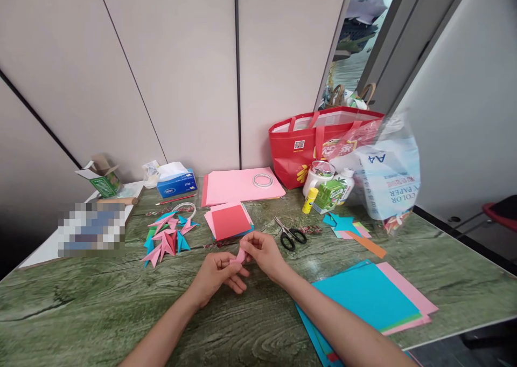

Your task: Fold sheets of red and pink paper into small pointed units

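Between my two hands, above the middle of the table, is a small folded piece of pink paper (240, 256). My left hand (221, 271) pinches its lower left end between thumb and forefinger, with the other fingers loosely curled. My right hand (260, 251) grips the upper right end with its fingertips. Just beyond my hands lies a stack of square paper (231, 221), red on top. Folded pointed paper pieces (166, 240) in pink, blue, green and red are heaped to the left. Scissors with black handles (291, 235) rest right of my right hand.
Large blue and pink sheets (363, 297) lie under my right forearm. A glue stick (309, 200), a green carton (329, 195), a red bag (291, 151) and a plastic paper pack (388, 178) stand at back right. Pink sheets (238, 185) and a tissue box (176, 184) are at the back.
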{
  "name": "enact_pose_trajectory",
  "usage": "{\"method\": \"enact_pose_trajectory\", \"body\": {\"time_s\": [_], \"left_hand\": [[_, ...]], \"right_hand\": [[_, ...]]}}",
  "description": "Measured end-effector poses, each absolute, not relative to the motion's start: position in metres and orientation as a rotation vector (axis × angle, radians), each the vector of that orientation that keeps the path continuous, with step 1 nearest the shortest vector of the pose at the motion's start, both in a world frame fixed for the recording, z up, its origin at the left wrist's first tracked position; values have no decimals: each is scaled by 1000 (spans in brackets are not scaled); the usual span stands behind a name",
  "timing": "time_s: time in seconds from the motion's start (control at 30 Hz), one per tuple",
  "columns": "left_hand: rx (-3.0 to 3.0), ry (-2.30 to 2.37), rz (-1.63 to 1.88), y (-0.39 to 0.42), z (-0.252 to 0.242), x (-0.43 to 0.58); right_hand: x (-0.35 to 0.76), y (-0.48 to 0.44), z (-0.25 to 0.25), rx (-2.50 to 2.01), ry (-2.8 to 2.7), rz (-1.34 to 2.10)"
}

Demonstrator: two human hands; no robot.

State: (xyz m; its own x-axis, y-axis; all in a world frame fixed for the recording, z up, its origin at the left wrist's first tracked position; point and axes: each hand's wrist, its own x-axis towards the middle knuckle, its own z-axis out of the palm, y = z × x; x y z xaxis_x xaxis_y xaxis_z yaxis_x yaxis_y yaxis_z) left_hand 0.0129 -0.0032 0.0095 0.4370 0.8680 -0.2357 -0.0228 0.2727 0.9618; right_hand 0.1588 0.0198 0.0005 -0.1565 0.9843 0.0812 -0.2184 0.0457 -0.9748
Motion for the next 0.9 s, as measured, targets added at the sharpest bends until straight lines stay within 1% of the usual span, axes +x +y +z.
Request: {"method": "enact_pose_trajectory", "body": {"time_s": [0.13, 0.3, 0.57, 0.67, 0.8, 0.9], "left_hand": [[1103, 966, 784, -5, 9, 15], [1126, 1045, 830, -6, 9, 17], [1129, 935, 821, -7, 8, 20], [1110, 899, 832, -8, 7, 20], [1084, 809, 747, -9, 6, 21], [1034, 747, 737, -7, 7, 18]], "right_hand": [[156, 18, -1, -942, -1205, 1351], [156, 17, 2, -865, -1201, 1470], [163, 17, 2, -865, -1096, 1584], [161, 17, 1, -904, -1119, 1524], [159, 16, -1, -923, -1221, 1325], [157, 14, 2, -884, -1194, 1359]]}}
